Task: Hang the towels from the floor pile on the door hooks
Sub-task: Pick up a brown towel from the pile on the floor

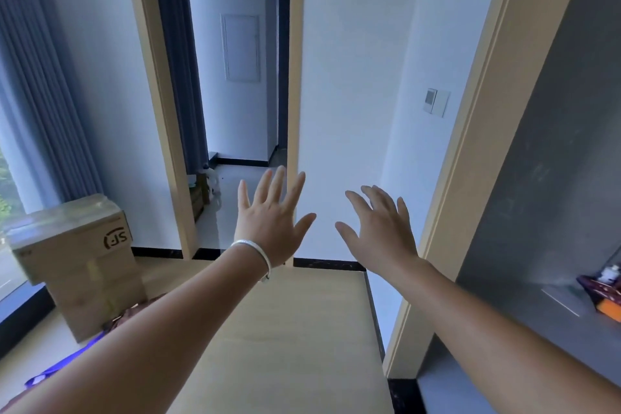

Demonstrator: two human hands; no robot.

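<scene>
I see left hand [270, 220] and right hand [379, 228] raised, fingers spread, holding nothing; cardboard box [75, 259] at left; open doorway [235, 111] ahead

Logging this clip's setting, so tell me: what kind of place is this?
Probably a room in a home: an open doorway to a hallway, grey curtains by a window, and a taped cardboard box on the floor.

bare forearms, silver bangle [256, 250] on the left wrist.
</scene>
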